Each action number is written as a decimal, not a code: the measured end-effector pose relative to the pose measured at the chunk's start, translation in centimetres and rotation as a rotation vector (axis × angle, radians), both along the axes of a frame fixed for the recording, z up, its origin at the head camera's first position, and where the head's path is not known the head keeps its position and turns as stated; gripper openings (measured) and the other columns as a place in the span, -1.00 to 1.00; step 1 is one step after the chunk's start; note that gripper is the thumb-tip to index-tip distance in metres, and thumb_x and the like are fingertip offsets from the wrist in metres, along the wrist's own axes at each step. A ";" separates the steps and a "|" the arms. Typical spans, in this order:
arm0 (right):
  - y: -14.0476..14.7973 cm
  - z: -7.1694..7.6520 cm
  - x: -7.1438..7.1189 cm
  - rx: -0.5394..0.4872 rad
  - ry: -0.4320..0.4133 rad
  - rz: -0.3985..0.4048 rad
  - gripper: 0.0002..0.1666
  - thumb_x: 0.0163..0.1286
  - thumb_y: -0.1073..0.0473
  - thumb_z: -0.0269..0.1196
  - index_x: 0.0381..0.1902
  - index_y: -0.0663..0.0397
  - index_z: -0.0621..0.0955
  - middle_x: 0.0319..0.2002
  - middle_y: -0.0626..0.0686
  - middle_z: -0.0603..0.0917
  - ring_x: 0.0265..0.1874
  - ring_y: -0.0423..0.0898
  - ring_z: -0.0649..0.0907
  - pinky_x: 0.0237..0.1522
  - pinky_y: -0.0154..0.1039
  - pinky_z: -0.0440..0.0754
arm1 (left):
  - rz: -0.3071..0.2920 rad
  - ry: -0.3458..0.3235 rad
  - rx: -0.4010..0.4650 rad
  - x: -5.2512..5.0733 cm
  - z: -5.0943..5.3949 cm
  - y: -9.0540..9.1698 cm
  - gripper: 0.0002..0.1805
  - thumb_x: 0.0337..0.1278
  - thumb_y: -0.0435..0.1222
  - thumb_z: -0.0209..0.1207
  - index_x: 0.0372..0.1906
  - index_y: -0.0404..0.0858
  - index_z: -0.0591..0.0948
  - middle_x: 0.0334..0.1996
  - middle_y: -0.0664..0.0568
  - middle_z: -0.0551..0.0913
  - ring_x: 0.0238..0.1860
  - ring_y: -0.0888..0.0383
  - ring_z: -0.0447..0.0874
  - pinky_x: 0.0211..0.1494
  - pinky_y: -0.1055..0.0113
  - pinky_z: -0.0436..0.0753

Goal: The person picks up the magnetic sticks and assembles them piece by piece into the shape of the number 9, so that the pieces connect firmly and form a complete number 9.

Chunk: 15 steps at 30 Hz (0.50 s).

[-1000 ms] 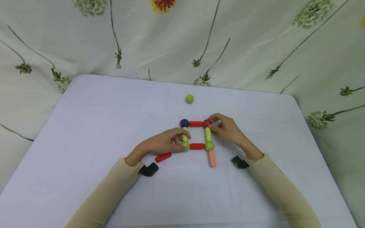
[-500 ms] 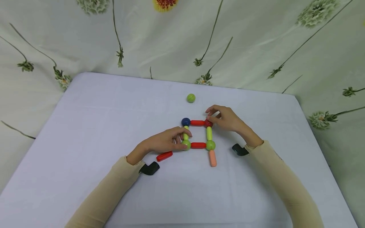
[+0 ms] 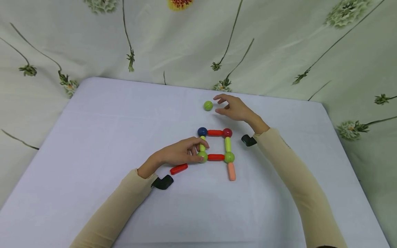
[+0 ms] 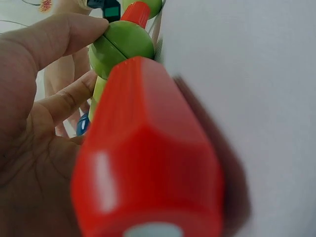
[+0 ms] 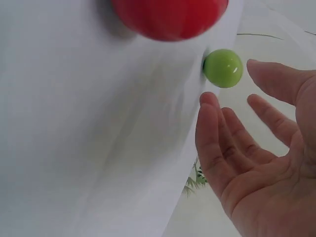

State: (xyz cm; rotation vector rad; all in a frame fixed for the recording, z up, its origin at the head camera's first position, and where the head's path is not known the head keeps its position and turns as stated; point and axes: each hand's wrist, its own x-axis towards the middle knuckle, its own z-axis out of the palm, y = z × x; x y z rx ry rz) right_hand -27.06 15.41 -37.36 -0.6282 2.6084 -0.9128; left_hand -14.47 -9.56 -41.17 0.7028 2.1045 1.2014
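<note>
A flat square of sticks and balls lies on the table, with a blue ball point(image 3: 202, 131), a red ball point(image 3: 227, 132) and two green balls at its corners. My left hand point(image 3: 181, 151) holds the near-left green ball point(image 4: 127, 43), thumb against it, a finger reaching over the yellow-green stick point(image 3: 202, 146). Beyond the square, my right hand point(image 3: 234, 107) hovers with fingers spread, just right of a loose green ball point(image 3: 208, 105). In the right wrist view this loose ball point(image 5: 223, 68) shows apart from the fingertips.
A loose red stick point(image 3: 179, 169) lies below my left hand and looms large in the left wrist view. From the near-right green ball point(image 3: 229, 157) a peach stick point(image 3: 231, 171) points toward me. A flowered cloth point(image 3: 186, 44) hangs behind the white table point(image 3: 124, 103).
My right hand has left the red ball and moved away from me to beside the loose green ball. The left hand keeps its place on the square.
</note>
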 end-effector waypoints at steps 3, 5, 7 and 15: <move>-0.6 -0.1 -0.7 0.019 -0.005 0.022 -0.34 0.47 0.17 0.22 0.47 0.01 0.32 0.34 0.24 0.47 0.14 0.23 0.64 0.18 0.09 0.59 | -0.002 -0.004 0.003 0.1 -0.1 -0.1 -0.53 0.28 -0.17 0.29 0.24 -0.10 0.47 -0.14 -0.01 0.50 -0.13 0.09 0.54 -0.12 0.28 0.60; -1.0 -0.3 -1.1 0.029 -0.010 0.044 -0.31 0.48 0.19 0.20 0.50 -0.02 0.28 0.37 0.25 0.44 0.17 0.23 0.62 0.22 0.08 0.56 | -0.005 -0.005 0.004 0.1 -0.2 -0.1 -0.53 0.28 -0.18 0.28 0.24 -0.10 0.47 -0.14 -0.01 0.50 -0.13 0.09 0.55 -0.13 0.28 0.60; -1.4 -0.4 -1.4 0.045 -0.005 0.069 -0.30 0.49 0.19 0.19 0.52 -0.05 0.27 0.39 0.24 0.41 0.18 0.21 0.61 0.25 0.07 0.54 | -0.003 0.000 0.000 0.0 -0.2 -0.1 -0.53 0.28 -0.18 0.29 0.24 -0.09 0.48 -0.14 0.00 0.51 -0.13 0.09 0.55 -0.11 0.28 0.61; -2.4 -0.4 -1.7 0.095 0.030 0.152 -0.52 0.50 0.25 0.15 0.35 0.07 0.50 0.35 0.15 0.48 0.21 0.12 0.58 0.26 -0.01 0.52 | 0.000 0.006 0.007 -0.2 -0.5 0.0 -0.54 0.27 -0.19 0.29 0.23 -0.08 0.48 -0.14 0.00 0.52 -0.11 0.06 0.56 -0.08 0.24 0.62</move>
